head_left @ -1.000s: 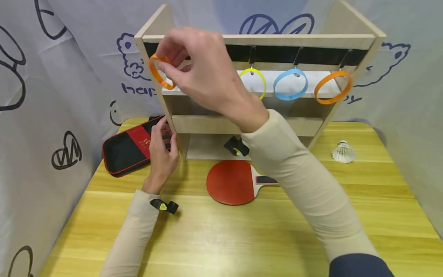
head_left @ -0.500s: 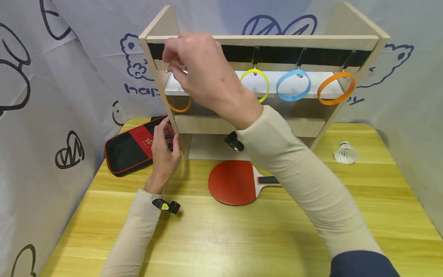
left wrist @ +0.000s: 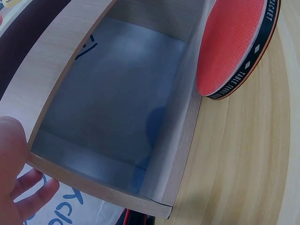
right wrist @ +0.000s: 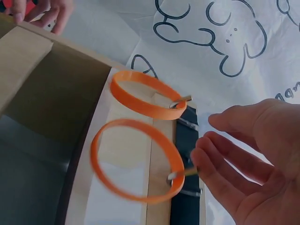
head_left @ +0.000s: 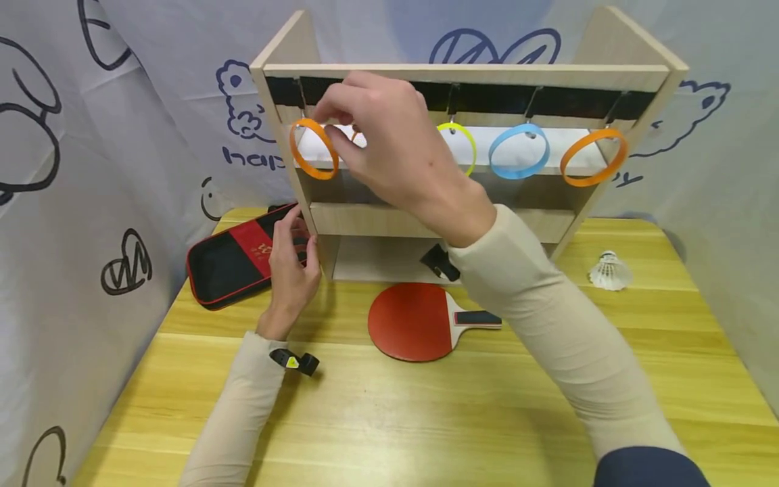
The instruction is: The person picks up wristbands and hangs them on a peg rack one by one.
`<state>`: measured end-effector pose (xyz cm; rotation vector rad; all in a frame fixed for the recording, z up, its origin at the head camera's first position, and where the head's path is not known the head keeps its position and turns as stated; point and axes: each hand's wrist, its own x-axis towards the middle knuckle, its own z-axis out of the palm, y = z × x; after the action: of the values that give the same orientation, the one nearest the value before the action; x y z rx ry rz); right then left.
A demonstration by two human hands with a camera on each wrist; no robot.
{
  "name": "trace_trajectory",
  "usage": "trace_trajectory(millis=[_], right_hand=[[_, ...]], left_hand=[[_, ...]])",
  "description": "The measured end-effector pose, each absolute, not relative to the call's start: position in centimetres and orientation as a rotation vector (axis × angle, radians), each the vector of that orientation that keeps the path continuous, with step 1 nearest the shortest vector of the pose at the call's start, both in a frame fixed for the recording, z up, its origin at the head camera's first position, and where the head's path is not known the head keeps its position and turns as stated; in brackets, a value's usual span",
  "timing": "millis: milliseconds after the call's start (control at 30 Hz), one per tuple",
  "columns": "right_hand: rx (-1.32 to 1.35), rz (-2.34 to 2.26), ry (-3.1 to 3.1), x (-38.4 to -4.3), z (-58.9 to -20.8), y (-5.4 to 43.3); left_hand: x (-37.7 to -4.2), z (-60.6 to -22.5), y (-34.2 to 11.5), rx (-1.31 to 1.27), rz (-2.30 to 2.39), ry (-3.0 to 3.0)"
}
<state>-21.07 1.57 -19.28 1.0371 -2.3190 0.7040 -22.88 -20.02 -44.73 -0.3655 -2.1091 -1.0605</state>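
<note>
My right hand [head_left: 395, 142] is beside an orange silicone wristband [head_left: 313, 150] hanging from the leftmost hook of the wooden shelf [head_left: 475, 73]. In the right wrist view, its loosely bent fingers [right wrist: 225, 159] hold nothing, close to a second orange wristband [right wrist: 136, 161] on a neighbouring hook. That second band is mostly hidden by the hand in the head view. Yellow [head_left: 465, 145], blue [head_left: 519, 151] and orange [head_left: 593, 159] wristbands hang farther right. My left hand [head_left: 292, 270] rests against the shelf's lower left side, fingers on the outer face and thumb by the front edge.
A red table tennis bat [head_left: 410, 321] lies in front of the shelf. The black and red case [head_left: 228, 260] lies left of it, partly behind my left hand. A shuttlecock [head_left: 610, 270] stands on the wooden table [head_left: 389, 419] at the right.
The orange wristband that my right hand held a second ago now hangs on the leftmost hook. My right hand has let go and moved right and slightly down. My left hand stays put.
</note>
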Motion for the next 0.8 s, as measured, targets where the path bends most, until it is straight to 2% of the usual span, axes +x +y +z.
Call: trace_trajectory(millis=[500,800], right_hand=[[0.917,0.752,-2.160,-18.9,-22.1,8.8],[0.840,0.680,-2.191,-17.8,-25.1,13.1]], left_hand=[[-23.4,-44.6,-20.3,-0.388,-1.181,-2.047],[-21.5,-42.5,-20.8,-0.409,-1.124,-1.978]])
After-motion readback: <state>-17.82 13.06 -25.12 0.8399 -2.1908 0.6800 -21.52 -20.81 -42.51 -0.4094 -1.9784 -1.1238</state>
